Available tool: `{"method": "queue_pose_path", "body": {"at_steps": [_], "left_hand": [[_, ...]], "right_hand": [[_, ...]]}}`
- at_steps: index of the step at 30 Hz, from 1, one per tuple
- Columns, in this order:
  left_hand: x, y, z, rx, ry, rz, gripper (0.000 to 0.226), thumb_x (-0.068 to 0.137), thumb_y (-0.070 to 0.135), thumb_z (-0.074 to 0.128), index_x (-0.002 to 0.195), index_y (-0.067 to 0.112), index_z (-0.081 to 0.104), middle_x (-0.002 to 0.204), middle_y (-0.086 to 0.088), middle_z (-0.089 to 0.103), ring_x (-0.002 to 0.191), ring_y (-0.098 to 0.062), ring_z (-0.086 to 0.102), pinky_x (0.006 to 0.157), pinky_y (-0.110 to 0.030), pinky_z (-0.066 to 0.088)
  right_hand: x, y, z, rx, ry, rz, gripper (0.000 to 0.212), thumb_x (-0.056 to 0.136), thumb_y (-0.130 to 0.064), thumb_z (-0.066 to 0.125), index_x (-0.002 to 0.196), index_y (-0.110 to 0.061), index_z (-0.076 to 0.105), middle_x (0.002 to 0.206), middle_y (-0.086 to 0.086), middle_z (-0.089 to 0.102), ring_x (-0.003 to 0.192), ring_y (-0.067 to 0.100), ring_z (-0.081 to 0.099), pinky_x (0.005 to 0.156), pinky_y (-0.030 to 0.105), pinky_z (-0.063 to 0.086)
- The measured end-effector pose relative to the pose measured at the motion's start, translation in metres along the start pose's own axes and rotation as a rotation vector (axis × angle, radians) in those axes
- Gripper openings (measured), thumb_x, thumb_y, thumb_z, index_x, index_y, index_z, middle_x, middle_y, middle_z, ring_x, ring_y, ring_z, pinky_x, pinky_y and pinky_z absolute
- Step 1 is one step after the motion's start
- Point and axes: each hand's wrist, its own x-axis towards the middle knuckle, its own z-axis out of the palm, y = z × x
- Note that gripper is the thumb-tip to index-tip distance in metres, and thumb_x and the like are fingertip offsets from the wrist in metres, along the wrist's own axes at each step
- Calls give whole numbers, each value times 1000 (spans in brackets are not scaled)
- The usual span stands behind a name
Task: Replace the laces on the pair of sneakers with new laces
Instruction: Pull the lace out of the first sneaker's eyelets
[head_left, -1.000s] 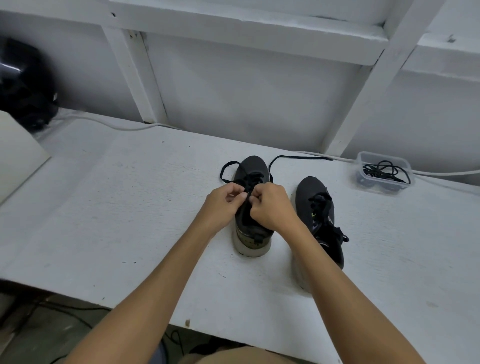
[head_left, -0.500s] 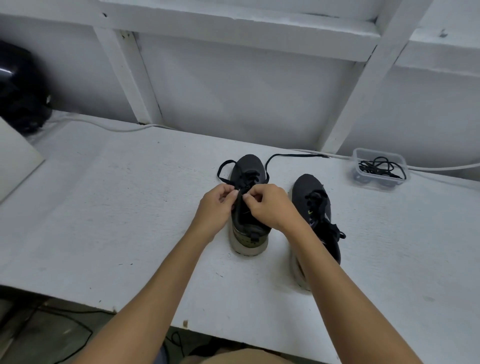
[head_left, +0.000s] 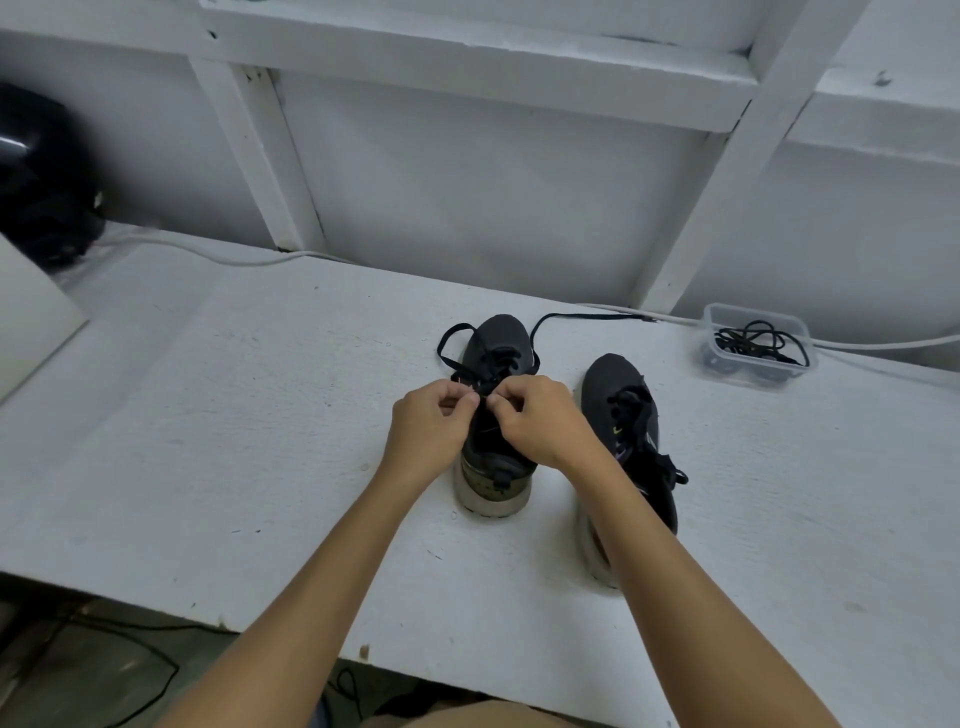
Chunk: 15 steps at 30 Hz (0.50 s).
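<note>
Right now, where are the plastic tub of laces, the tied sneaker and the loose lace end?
plastic tub (head_left: 711, 358): head view, left wall.
tied sneaker (head_left: 605, 382): head view, toe.
loose lace end (head_left: 587, 316): head view, mid-strand.

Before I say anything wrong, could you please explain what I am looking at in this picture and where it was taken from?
There is no machine here. A person wears a camera on the head, looking forward and down, so you see their own two bare arms reaching out over a white table.

Two dark sneakers stand on it side by side, toes pointing away. The left hand and right hand meet over the left sneaker, and both pinch its black lace, whose loose ends trail past the toe. The right sneaker is not being touched; its lace is in place.

Far right sits a clear tub holding more black laces. A white cable runs along the wall.
</note>
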Motion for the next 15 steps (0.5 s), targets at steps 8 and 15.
{"method": "queue_pose_path", "body": {"at_steps": [8, 15], "left_hand": [[-7, -5, 7, -11, 71, 74, 11, 98, 19, 62, 104, 16, 71, 94, 11, 70, 85, 7, 61, 72, -5, 47], [-8, -7, 6, 43, 77, 207, 12, 96, 15, 64, 101, 15, 74, 92, 13, 71, 88, 9, 62, 74, -6, 46]], "right_hand": [[2, -6, 5, -7, 44, 16, 34, 97, -21, 58, 63, -20, 51, 59, -4, 54, 54, 8, 46, 49, 11, 36], [1, -6, 2, -6, 48, -17, 27, 96, -19, 58, 70, -14, 62, 64, 1, 61, 58, 11, 50, 52, 14, 35]]}}
